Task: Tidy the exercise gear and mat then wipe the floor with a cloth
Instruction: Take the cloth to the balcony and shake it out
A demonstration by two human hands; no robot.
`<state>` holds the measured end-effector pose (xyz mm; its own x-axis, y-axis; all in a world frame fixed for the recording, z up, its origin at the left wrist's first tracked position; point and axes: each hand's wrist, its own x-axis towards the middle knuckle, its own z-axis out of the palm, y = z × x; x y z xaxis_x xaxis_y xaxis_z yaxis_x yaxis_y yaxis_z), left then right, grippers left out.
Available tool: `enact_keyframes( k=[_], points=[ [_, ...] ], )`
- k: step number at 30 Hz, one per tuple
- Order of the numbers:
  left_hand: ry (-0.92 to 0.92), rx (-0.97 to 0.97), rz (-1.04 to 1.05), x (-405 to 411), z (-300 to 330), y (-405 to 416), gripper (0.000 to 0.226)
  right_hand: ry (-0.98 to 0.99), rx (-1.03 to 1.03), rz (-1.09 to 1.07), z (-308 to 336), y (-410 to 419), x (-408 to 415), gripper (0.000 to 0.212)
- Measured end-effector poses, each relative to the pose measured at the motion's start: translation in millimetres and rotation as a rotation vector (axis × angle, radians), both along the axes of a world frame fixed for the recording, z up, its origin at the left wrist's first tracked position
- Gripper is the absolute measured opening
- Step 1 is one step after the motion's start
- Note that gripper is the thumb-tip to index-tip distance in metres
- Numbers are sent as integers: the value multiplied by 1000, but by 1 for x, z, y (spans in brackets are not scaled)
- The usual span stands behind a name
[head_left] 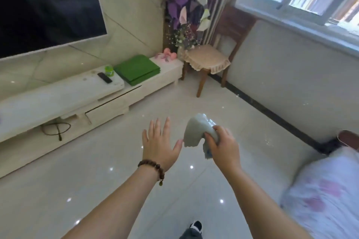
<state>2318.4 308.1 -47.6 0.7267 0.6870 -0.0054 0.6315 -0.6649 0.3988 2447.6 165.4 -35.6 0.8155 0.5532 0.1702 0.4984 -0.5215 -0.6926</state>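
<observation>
A glossy pale tiled floor (97,190) fills the room, with a long white TV cabinet (58,99) against the wall. On the cabinet top lies a folded green mat (137,69). Beyond the mat on the same top sit pink dumbbells (169,55); on the mat's other side stand a green bottle (108,71) and a black remote (104,77). No writing is legible on any item. The right hand (223,145) grips a crumpled pale cloth (198,132) above the floor, in front of the cabinet. The left hand (159,143) is spread flat, empty, thumb just beside the cloth.
</observation>
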Motion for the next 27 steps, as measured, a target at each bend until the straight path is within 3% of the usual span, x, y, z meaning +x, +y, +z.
enact_keyframes(
  k=[14,27],
  points=[
    [20,146,-380,294,9,-49,78,-26,103,-390,-4,-90,231,12],
    [18,149,-666,547,-4,-3,77,-74,85,-667,-18,-57,425,8]
  ],
)
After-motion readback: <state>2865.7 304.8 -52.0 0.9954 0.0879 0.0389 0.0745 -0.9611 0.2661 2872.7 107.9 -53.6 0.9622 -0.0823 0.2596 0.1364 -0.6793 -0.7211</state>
